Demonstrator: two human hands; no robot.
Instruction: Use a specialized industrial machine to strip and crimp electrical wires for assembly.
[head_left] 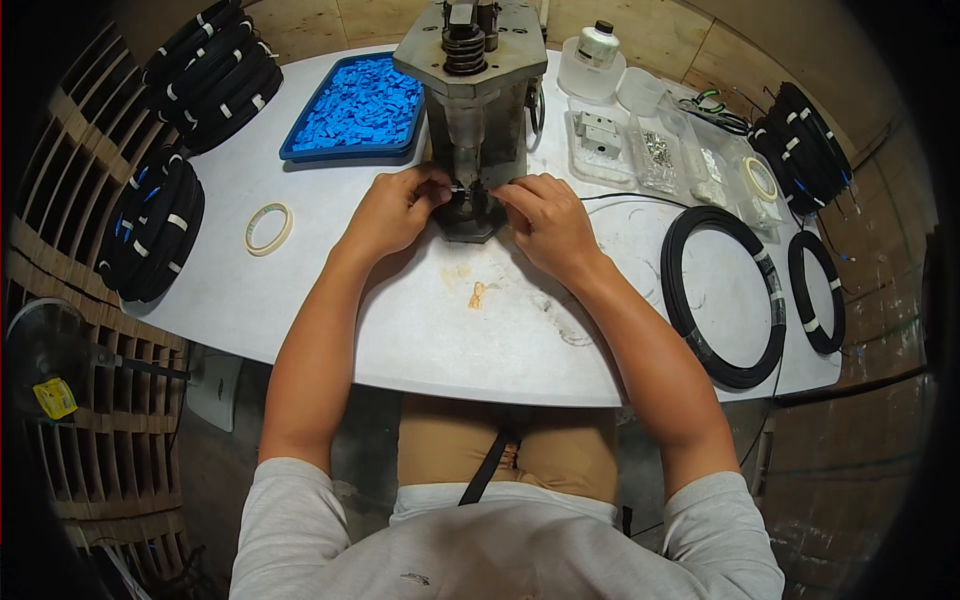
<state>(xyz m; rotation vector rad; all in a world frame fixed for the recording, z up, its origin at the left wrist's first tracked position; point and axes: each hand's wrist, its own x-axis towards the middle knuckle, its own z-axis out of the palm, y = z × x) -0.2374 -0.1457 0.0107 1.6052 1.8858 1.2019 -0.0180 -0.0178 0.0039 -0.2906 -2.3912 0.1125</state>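
Observation:
A metal bench press (pixel 478 125) stands at the far middle of the white table. Both of my hands are at its working point, one on each side. My left hand (pixel 395 212) is closed in a pinch at the left of the press tool; what its fingertips hold is too small to make out. My right hand (pixel 550 222) is pinched at the right of the tool. A thin black cable (pixel 635 196) runs from the large black cable coil (pixel 672 290) into this hand, its end hidden by the fingers and press.
A blue tray (pixel 350 154) of small blue pieces stands left of the press, with a tape roll (pixel 283 230) nearer. Cable bundles (pixel 165 232) line the left edge. At right are clear bins (pixel 655 178) of small parts, a white bottle (pixel 598 45), pliers (pixel 715 112) and a smaller coil (pixel 817 292).

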